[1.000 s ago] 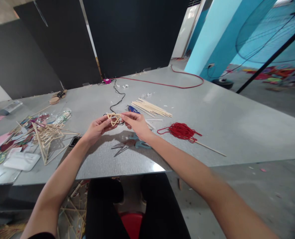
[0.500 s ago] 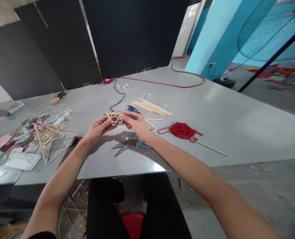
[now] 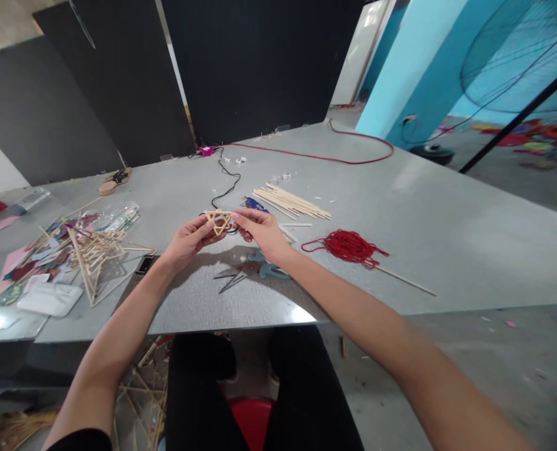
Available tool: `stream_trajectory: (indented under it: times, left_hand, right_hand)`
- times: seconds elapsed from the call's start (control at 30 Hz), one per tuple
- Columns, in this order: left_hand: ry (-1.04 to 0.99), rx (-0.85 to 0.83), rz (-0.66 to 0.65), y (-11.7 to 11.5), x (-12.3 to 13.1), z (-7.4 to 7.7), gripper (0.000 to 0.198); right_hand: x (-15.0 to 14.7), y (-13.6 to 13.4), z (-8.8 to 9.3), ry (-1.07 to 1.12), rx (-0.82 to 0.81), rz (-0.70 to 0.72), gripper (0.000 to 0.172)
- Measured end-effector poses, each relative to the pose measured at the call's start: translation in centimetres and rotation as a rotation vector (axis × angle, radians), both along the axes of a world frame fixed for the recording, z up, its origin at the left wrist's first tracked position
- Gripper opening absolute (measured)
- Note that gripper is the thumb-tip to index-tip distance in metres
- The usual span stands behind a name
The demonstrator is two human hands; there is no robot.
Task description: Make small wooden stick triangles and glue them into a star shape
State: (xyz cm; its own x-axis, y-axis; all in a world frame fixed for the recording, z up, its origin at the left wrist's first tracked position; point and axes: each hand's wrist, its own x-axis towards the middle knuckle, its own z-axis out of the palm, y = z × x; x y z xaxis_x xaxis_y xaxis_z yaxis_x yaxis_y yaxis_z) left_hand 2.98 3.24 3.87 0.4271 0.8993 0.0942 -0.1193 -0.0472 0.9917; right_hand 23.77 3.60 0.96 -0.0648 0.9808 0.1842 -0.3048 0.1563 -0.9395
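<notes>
A small star-shaped frame of thin wooden sticks (image 3: 219,230) is held up above the table between both my hands. My left hand (image 3: 188,241) grips its left side, thumb in front and fingers behind. At its upper right corner, my right hand (image 3: 264,232) pinches the frame between thumb and fingers. Under my right wrist lie scissors (image 3: 271,270) with light blue handles, their blades spread apart. A blue glue gun (image 3: 254,203) sits just behind my right hand, partly hidden by it.
Loose wooden sticks (image 3: 294,202) lie behind my right hand. Red yarn (image 3: 351,246) rests to the right, with a single stick (image 3: 407,280) beside it. At left are a larger stick frame (image 3: 88,263), scraps and a white box (image 3: 50,299). A red cord (image 3: 297,154) runs across the back.
The whole view has shifted slightly, so things appear a little further right. Both hands keep their hold on the small stick frame, with hardly any change in its pose.
</notes>
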Motion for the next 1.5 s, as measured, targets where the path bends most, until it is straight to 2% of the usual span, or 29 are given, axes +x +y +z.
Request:
stream_trajectory:
  times: [0.3, 0.63, 0.73, 0.9, 1.1, 1.23, 1.33, 1.43, 1.5]
  left_hand:
    - [-0.019, -0.022, -0.03, 0.4, -0.4, -0.2, 0.04]
    - [-0.001, -0.04, 0.005, 0.7, -0.6, -0.5, 0.043]
    - [0.057, -0.048, 0.025, 0.8, -0.6, -0.6, 0.044]
    - [0.127, -0.029, 0.043, 0.8, -0.5, -0.8, 0.039]
    - [0.086, -0.042, 0.075, 1.1, -0.7, -1.2, 0.036]
    - [0.064, -0.053, 0.06, 1.2, -0.7, -1.3, 0.036]
    - [-0.003, -0.09, 0.088, 1.5, -0.8, -1.6, 0.033]
    - [-0.063, -0.102, 0.102, 1.9, -0.8, -2.0, 0.028]
    - [-0.084, -0.096, 0.088, 2.1, -0.7, -2.4, 0.027]
  right_hand:
    - [0.1, -0.2, 0.3, -0.006, -0.016, 0.0, 0.033]
    - [0.1, 0.0, -0.1, -0.064, 0.024, -0.027, 0.033]
    - [0.2, 0.1, -0.3, -0.192, 0.126, -0.086, 0.035]
    - [0.5, 0.1, -0.4, -0.42, 0.381, -0.159, 0.023]
    - [0.7, 0.4, -0.6, -0.616, 0.453, -0.209, 0.02]
    - [0.5, 0.3, -0.9, -0.732, 0.591, -0.286, 0.019]
    - [0.4, 0.4, -1.1, -0.668, 0.5, -0.309, 0.022]
    - [0.2, 0.6, -1.1, -0.449, 0.262, -0.252, 0.028]
    - [-0.2, 0.7, -1.0, -0.271, 0.1, -0.155, 0.033]
